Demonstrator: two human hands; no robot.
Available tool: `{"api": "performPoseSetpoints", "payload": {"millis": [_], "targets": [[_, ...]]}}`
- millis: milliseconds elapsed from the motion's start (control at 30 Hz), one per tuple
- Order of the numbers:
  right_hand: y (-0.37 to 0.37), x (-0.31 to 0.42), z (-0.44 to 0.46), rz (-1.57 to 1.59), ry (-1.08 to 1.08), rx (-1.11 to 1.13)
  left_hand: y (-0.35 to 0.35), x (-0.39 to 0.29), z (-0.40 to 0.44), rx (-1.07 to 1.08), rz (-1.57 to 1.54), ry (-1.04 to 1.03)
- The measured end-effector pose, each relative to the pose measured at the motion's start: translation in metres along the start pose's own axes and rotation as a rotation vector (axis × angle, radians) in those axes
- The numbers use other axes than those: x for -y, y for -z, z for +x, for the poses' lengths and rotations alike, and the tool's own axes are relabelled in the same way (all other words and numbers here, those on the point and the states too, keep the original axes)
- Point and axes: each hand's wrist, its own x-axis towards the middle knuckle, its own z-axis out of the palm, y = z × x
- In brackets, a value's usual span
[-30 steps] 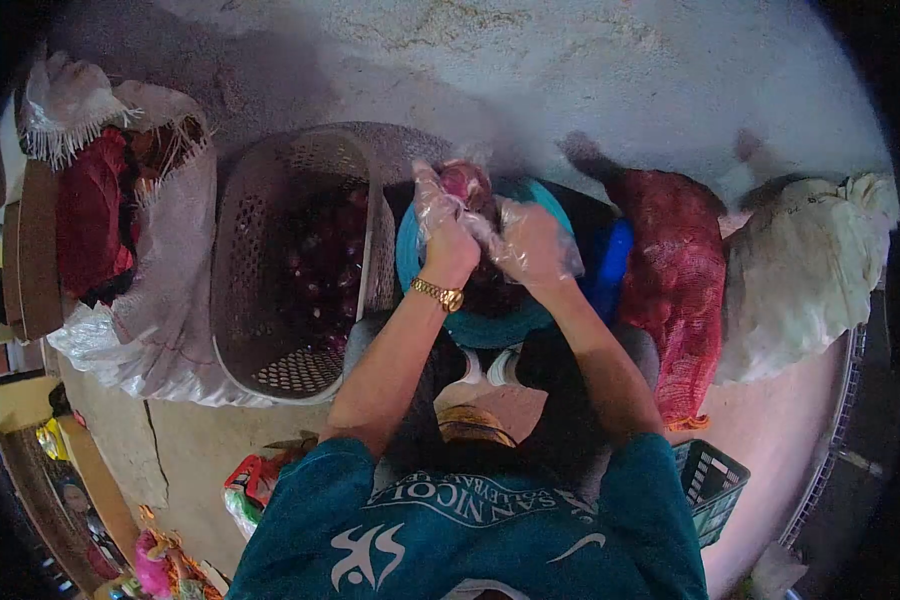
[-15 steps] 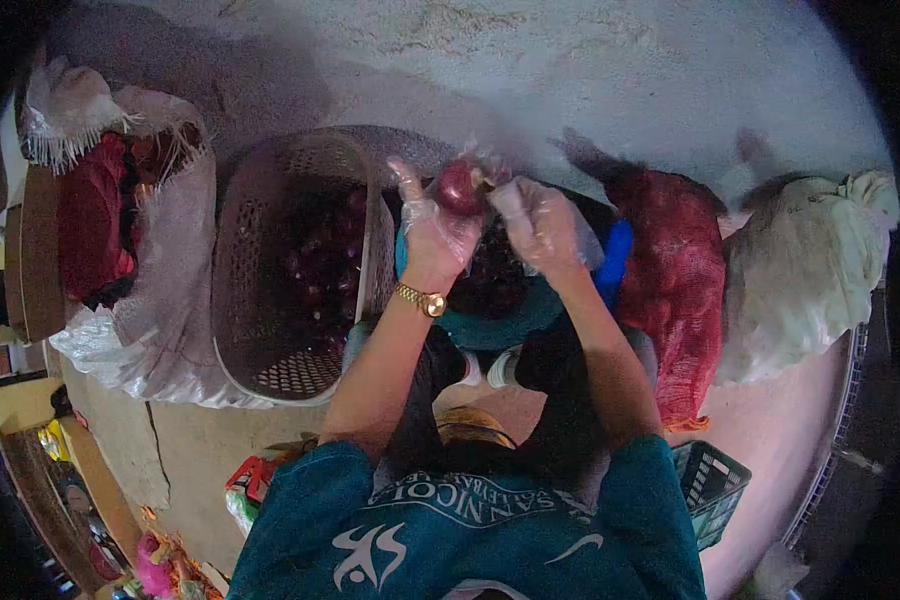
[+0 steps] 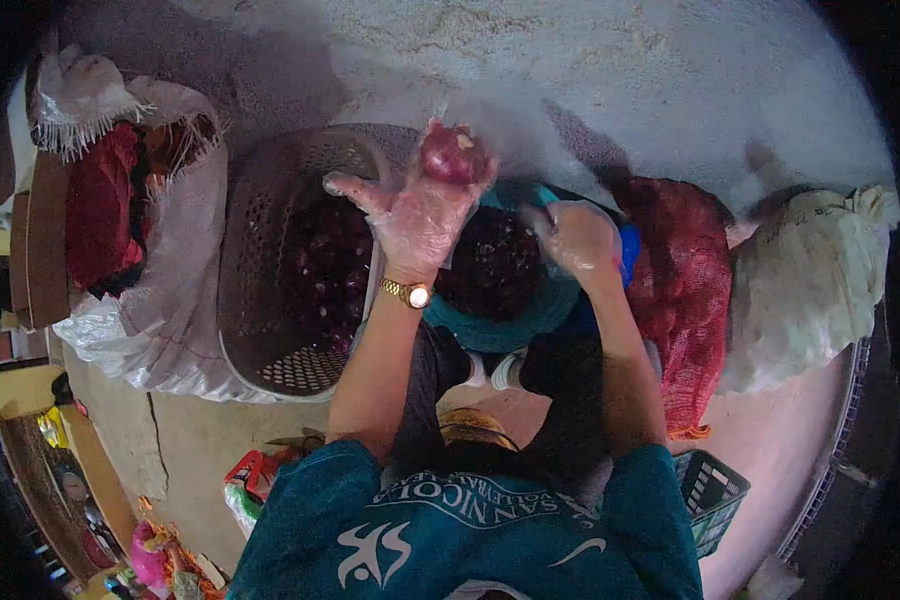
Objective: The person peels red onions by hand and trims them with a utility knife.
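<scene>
A red onion [image 3: 454,155] with a pale cut end rests in the fingers of my left hand [image 3: 418,228], which wears a clear plastic glove; its thumb sticks out to the left. My right hand [image 3: 578,240], gloved too, is over the right side of a teal basin [image 3: 510,335]. Its fingers are curled and partly blurred, and I cannot make out what, if anything, is in them. Dark red onions [image 3: 490,265] fill the basin. To the left, a tall perforated basket [image 3: 245,330] holds more red onions [image 3: 325,265].
A red mesh sack [image 3: 680,290] and a white sack [image 3: 805,285] stand on the right. At the far left is an open white woven sack [image 3: 185,250] with red mesh inside. A wall [image 3: 610,60] rises ahead. A green crate [image 3: 710,495] sits low on the right.
My right hand has moved away from the onion, down and to the right over the basin. My left hand has turned and shifted slightly left, still holding the onion.
</scene>
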Motion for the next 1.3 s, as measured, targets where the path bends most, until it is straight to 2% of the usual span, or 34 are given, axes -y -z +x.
{"api": "performPoseSetpoints", "payload": {"millis": [133,200,233,300,333,400,433,467,500,567,600,633,667,700,767,833,900,967,1033,1100,1167,1300], "targets": [[0.007,0.007,-0.008,-0.087,0.041,0.113,-0.002,-0.004,-0.001,0.05,0.069,0.036],[-0.016,-0.004,-0.006,0.001,0.033,-0.136,-0.001,-0.005,0.001,0.05,0.046,0.043],[-0.026,-0.013,0.0,-0.001,0.034,-0.135,0.001,-0.005,0.002,0.033,0.036,0.028],[-0.027,-0.015,0.009,0.31,0.186,-0.333,0.008,-0.008,0.006,0.015,0.025,0.012],[-0.03,-0.016,0.008,0.307,0.188,-0.332,0.017,-0.011,0.008,-0.07,0.051,-0.012],[-0.001,0.02,-0.014,1.188,-0.041,-0.176,0.027,-0.012,0.01,-0.156,0.077,-0.035],[0.002,0.029,-0.017,1.161,0.189,-0.262,0.03,-0.009,0.011,-0.228,0.183,-0.061],[0.0,0.033,-0.019,1.161,0.191,-0.262,0.027,-0.004,0.012,-0.299,0.29,-0.086],[-0.002,0.036,-0.022,1.166,0.272,-0.172,0.025,0.001,0.012,-0.298,0.291,-0.087],[-0.007,0.045,-0.033,1.247,0.373,0.022,0.021,0.01,0.008,-0.413,0.482,-0.097],[-0.003,0.054,-0.041,1.322,0.395,0.127,0.023,0.009,0.009,-0.414,0.483,-0.1],[0.01,0.059,-0.047,1.116,0.428,0.17,0.027,0.007,0.01,-0.357,0.51,-0.071],[0.002,0.059,-0.045,1.118,0.426,0.172,0.034,0.007,0.009,-0.3,0.537,-0.039],[-0.009,0.058,-0.042,1.084,0.433,0.062,0.039,-0.001,0.005,-0.276,0.358,0.092],[-0.012,0.055,-0.036,1.029,0.442,-0.083,0.041,0.001,0.008,-0.232,0.383,0.063],[-0.012,0.052,-0.028,0.967,0.425,-0.064,0.034,0.008,0.007,-0.19,0.407,0.034],[-0.014,0.051,-0.026,0.906,0.409,-0.044,0.004,0.021,0.001,-0.299,0.382,0.036],[-0.016,0.052,-0.028,0.827,0.56,-0.134,0.014,0.015,0.0,-0.328,0.321,0.063],[-0.013,0.052,-0.033,0.794,0.574,-0.138,0.034,0.007,0.0,-0.356,0.26,0.086],[-0.011,0.051,-0.034,0.764,0.586,-0.141,0.046,0.0,0.001,-0.406,0.371,0.082],[-0.01,0.048,-0.032,0.837,0.638,-0.134,0.047,-0.002,-0.002,-0.379,0.35,0.112],[-0.014,0.048,-0.03,0.931,0.606,-0.132,0.036,-0.003,-0.001,-0.273,0.33,0.142]]}}
